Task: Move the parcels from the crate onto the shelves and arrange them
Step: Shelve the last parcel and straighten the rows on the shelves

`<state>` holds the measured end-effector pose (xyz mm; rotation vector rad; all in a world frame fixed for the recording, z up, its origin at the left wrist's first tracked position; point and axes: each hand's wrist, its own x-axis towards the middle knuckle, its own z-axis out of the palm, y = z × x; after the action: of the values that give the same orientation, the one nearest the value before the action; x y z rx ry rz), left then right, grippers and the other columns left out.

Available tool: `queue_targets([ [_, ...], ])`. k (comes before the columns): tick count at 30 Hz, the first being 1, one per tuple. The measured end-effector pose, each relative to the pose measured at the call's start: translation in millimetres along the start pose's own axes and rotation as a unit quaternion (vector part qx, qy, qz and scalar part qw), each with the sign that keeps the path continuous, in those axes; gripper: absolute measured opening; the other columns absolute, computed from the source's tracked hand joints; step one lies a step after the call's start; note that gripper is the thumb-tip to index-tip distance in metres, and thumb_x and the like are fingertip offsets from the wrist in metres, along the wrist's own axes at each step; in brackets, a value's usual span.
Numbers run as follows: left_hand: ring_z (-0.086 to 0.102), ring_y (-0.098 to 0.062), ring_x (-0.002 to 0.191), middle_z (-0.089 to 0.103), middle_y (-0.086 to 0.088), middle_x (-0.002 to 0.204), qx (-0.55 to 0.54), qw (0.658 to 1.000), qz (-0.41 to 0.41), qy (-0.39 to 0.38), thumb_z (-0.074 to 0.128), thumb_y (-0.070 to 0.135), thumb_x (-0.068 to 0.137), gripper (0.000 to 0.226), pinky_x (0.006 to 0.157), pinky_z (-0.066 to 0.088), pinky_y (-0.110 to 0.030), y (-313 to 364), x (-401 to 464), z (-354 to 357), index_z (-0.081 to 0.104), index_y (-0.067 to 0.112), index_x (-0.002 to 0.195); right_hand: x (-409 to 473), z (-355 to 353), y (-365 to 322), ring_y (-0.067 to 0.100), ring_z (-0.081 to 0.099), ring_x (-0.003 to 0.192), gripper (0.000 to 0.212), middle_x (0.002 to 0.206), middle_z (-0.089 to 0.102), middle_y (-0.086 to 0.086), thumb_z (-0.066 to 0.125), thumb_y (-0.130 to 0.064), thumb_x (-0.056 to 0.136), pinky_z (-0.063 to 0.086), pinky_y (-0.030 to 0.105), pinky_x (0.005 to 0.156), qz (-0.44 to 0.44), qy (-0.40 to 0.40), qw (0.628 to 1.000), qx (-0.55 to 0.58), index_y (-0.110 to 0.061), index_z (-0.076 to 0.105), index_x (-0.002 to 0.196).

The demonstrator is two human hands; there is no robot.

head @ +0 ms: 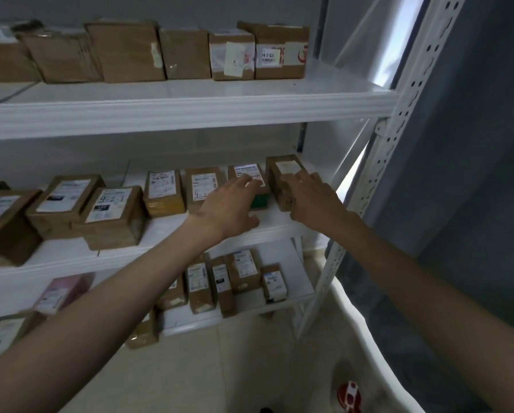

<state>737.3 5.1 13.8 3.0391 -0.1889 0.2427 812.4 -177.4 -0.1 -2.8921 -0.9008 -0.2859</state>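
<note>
Both hands work at the right end of the middle shelf. The left hand lies with fingers extended over the green-fronted parcel, fingertips on its labelled top; it presses and does not grip. The right hand lies with fingers fairly straight against the end parcel, fingertips on its top label and thumb low at its front face; whether it pinches the parcel cannot be determined.

Both parcels stand on the shelf, directly ahead of the hands and slightly beyond them. Each parcel's long axis runs front to back, into the shelf. The two parcels stand just beside each other, with a narrow gap between them. The labelled parcel stands to the left of the green-fronted one.

Judgement: the step in hand is alignment of the last two parcels in the row. The right hand is nearer the end parcel, the left nearer the green-fronted one. The coming move calls for a sideways push to close the gap, or a push rearward along the long axis.

The crate is not identifiable in view.
</note>
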Motion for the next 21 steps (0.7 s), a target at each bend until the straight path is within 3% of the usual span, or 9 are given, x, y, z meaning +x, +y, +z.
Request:
queue_targets([
  [7, 0.046, -0.029, 0.130, 0.038, -0.004, 0.148, 0.053, 0.996, -0.051, -0.053, 0.072, 0.038, 0.081, 0.080, 0.104, 0.042, -0.043, -23, 24, 47, 0.028, 0.024, 0.147, 20, 59, 29, 0.029, 0.046, 0.123, 0.064, 0.141, 0.042, 0.013, 0.072, -0.008, 0.082, 0.051, 0.042, 0.088, 0.008, -0.049, 0.998, 0.035, -0.012, 0.041, 0.139],
  [14, 0.041, -0.030, 0.134, 0.034, -0.007, 0.152, 0.052, 0.992, -0.070, -0.090, 0.071, 0.033, 0.083, 0.085, 0.115, 0.029, -0.043, -34, 78, 78, 0.022, 0.021, 0.151, 68, 93, 70, 0.033, 0.038, 0.134, 0.078, 0.149, 0.036, 0.012, 0.073, -0.017, 0.084, 0.041, 0.042, 0.103, 0.018, -0.063, 0.998, -0.003, -0.017, 0.030, 0.149],
  [21, 0.017, -0.031, 0.147, 0.004, -0.006, 0.163, 0.078, 0.985, -0.091, -0.126, 0.070, 0.038, 0.082, 0.100, 0.121, 0.013, -0.049, -38, 126, 118, 0.004, 0.023, 0.155, 106, 134, 116, 0.045, 0.028, 0.141, 0.077, 0.156, 0.020, 0.012, 0.071, -0.023, 0.087, 0.037, 0.054, 0.110, 0.054, -0.074, 0.996, -0.010, -0.026, 0.025, 0.150],
])
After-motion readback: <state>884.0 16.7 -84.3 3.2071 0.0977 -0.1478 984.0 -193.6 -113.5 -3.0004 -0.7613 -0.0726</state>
